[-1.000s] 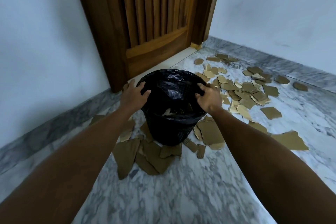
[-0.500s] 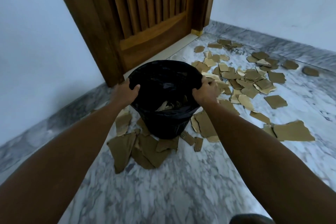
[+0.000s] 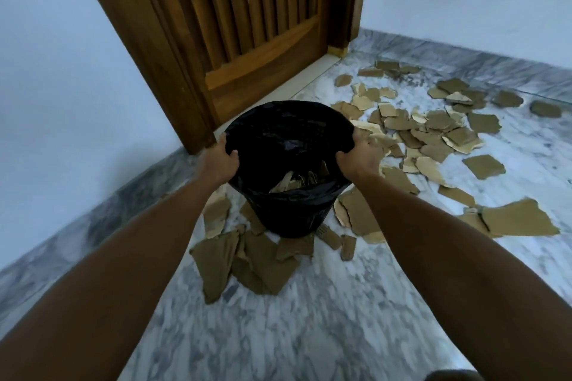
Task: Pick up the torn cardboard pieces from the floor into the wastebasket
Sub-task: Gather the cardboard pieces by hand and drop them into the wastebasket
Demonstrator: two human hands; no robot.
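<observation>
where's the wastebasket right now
In the head view the wastebasket stands centre frame on the marble floor before the wooden door, left hand and right hand gripping its rim.

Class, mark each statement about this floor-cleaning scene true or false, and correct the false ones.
1. Both hands, the left hand and the right hand, grip the rim of the round black bag-lined wastebasket. True.
2. The wastebasket is empty. False: some cardboard lies inside.
3. Torn brown cardboard pieces lie scattered on the grey-white marble floor. True.
4. The slatted wooden door is painted white. False: it is brown wood.
</observation>
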